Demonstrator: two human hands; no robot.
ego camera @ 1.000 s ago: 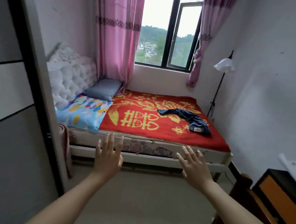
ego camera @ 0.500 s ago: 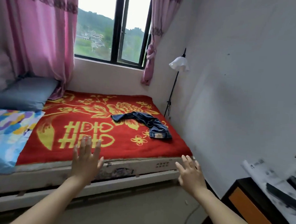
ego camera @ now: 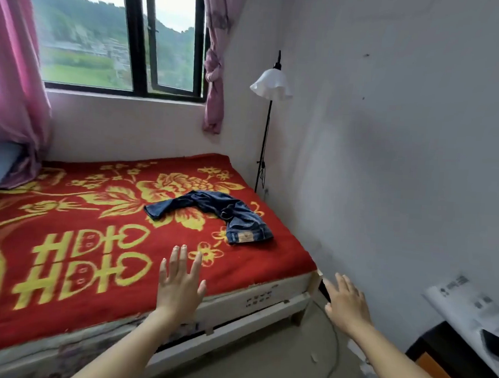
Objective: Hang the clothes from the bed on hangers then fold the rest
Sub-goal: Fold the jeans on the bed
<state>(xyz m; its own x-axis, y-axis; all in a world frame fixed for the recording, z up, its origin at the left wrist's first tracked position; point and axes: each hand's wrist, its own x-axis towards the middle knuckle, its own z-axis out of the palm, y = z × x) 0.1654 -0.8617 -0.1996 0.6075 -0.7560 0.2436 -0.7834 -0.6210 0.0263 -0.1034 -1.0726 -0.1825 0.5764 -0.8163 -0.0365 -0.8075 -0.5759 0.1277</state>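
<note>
A crumpled pair of dark blue jeans [ego camera: 215, 214] lies on the right part of the bed [ego camera: 265, 302], on a red blanket [ego camera: 101, 239] with yellow flowers and characters. My left hand [ego camera: 178, 280] is stretched out over the bed's front edge, fingers straight and spread, holding nothing, short of the jeans. My right hand [ego camera: 346, 302] reaches out beside the bed's right front corner, fingers straight and empty. No hanger is in view.
A white-shaded floor lamp [ego camera: 271, 84] stands in the corner between bed and right wall. A dark cabinet [ego camera: 448, 349] with papers [ego camera: 467, 304] on top sits at the lower right. A cable [ego camera: 334, 346] trails on the floor. Pink curtains [ego camera: 14, 84] frame the window.
The view has moved closer to the bed and turned right; the headboard and pillows have left the frame. Both hands stay open and now reach nearer the jeans.
</note>
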